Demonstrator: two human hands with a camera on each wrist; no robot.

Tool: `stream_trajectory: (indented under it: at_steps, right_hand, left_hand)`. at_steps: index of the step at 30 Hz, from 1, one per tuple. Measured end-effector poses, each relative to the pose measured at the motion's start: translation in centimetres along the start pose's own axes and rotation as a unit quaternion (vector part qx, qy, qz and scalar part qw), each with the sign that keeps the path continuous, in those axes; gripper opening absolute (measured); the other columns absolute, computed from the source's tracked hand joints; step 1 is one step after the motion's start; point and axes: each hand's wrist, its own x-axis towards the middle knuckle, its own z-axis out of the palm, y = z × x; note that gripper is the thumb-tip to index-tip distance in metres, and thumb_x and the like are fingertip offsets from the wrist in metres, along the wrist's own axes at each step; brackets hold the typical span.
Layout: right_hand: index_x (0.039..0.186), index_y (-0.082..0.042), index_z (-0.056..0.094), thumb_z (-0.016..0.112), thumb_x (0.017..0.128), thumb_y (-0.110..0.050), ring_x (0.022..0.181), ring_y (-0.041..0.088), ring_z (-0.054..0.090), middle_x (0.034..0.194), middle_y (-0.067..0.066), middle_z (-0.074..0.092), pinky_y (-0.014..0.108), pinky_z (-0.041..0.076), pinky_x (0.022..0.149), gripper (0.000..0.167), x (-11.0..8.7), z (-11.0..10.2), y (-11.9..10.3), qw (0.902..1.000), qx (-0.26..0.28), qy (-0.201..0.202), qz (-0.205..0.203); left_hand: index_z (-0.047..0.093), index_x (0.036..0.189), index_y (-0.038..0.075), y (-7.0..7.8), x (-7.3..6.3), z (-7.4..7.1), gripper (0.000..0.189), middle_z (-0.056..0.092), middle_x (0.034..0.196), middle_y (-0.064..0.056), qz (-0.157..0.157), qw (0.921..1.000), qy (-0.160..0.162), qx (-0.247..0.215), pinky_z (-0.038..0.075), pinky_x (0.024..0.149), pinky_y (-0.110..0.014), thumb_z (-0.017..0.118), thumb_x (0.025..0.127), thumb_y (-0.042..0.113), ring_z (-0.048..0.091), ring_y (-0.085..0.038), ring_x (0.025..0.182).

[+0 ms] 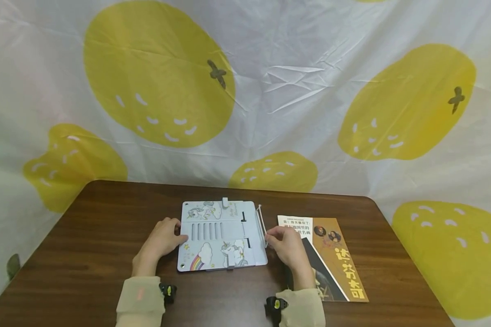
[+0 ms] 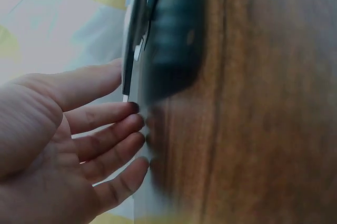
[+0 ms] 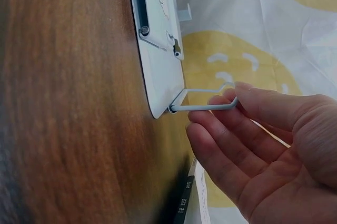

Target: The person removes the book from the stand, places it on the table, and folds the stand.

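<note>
A white folding book stand (image 1: pixel 234 230) with unicorn and rainbow prints lies flat on the table, its slots and small clips facing up. At its left edge is my left hand (image 1: pixel 158 241), thumb on the top face and fingertips by the edge. In the left wrist view, the thumb and index finger of the left hand (image 2: pixel 63 124) close on the stand's rim (image 2: pixel 127 71). My right hand (image 1: pixel 289 249) is at the opposite side, pinching a white wire bracket (image 3: pixel 206 108) between thumb and fingers. The bracket stands out from the panel (image 3: pixel 164 79).
An orange, white and black book (image 1: pixel 334 245) with Chinese lettering lies right of the stand, partly under my right forearm. The brown wooden table (image 1: pixel 94 236) ends at a white cloth (image 1: pixel 278 109) with yellow fruit prints. Each sleeve carries a black wrist camera (image 1: pixel 275 309).
</note>
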Motion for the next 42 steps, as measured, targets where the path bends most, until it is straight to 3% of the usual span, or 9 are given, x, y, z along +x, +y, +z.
stream_trajectory:
  at_steps: [3,6,12,18,25,31,42]
  right_hand:
    - [0.085,-0.001,0.073,0.07,0.087,-0.002,0.062,0.014,0.062,0.074,0.004,0.068,0.031,0.05,0.059,0.004,-0.1,0.2,0.2,1.0,0.001,-0.001,0.002]
    - [0.085,-0.002,0.074,0.07,0.087,-0.003,0.062,0.012,0.061,0.074,0.003,0.068,0.031,0.05,0.06,0.005,-0.1,0.3,0.3,1.0,0.0,-0.002,0.004]
    - [0.083,-0.005,0.075,0.072,0.086,-0.007,0.068,0.013,0.057,0.074,-0.001,0.067,0.033,0.046,0.065,0.005,-0.2,0.2,0.3,0.9998,-0.017,0.011,0.007]
    - [0.081,-0.006,0.074,0.074,0.085,-0.007,0.069,0.015,0.057,0.073,-0.001,0.067,0.034,0.045,0.066,0.005,-0.3,0.1,0.2,0.9995,-0.023,0.018,0.008]
    - [0.077,-0.008,0.074,0.075,0.083,-0.005,0.065,0.013,0.054,0.069,-0.003,0.065,0.032,0.043,0.062,0.007,-0.1,0.1,0.1,0.9995,-0.021,0.023,0.001]
    - [0.076,-0.008,0.074,0.075,0.083,-0.004,0.063,0.013,0.054,0.069,-0.003,0.065,0.031,0.044,0.059,0.008,0.0,0.2,-0.3,0.9986,-0.044,0.026,-0.012]
    - [0.074,-0.011,0.072,0.075,0.084,-0.005,0.069,0.015,0.056,0.073,-0.001,0.067,0.034,0.045,0.062,0.011,0.1,0.6,-1.0,0.997,-0.072,0.021,-0.018]
  left_hand:
    - [0.053,0.127,-0.012,0.0,0.0,0.1,0.053,0.052,0.125,-0.031,0.007,1.0,-0.001,0.002,0.037,0.1,-0.055,0.071,0.087,0.016,0.045,-0.045,0.12]
    - [0.045,0.136,-0.014,0.0,0.0,0.1,0.062,0.044,0.138,-0.034,0.011,0.9997,-0.023,0.001,0.03,0.106,-0.057,0.07,0.088,0.015,0.037,-0.048,0.13]
    - [0.04,0.142,-0.011,0.5,-0.3,-0.1,0.069,0.032,0.148,-0.033,0.027,0.9964,-0.08,0.0,0.023,0.11,-0.057,0.072,0.087,0.016,0.027,-0.048,0.137]
    - [0.043,0.142,-0.008,0.9,-0.4,0.0,0.065,0.02,0.154,-0.03,0.034,0.9945,-0.098,0.011,0.015,0.113,-0.057,0.072,0.088,0.015,0.011,-0.047,0.143]
    - [0.04,0.142,-0.011,1.1,-0.5,0.0,0.066,0.022,0.155,-0.028,0.064,0.9918,-0.111,0.004,0.017,0.113,-0.056,0.07,0.089,0.013,0.016,-0.047,0.142]
    - [0.038,0.144,-0.009,0.9,-0.4,-0.1,0.071,0.021,0.156,-0.026,0.059,0.9913,-0.116,-0.017,0.021,0.112,-0.055,0.074,0.087,0.014,0.022,-0.045,0.141]
    - [0.038,0.145,-0.009,0.7,-0.2,0.2,0.073,0.02,0.156,-0.025,0.048,0.9916,-0.118,-0.026,0.02,0.113,-0.054,0.074,0.086,0.014,0.021,-0.044,0.142]
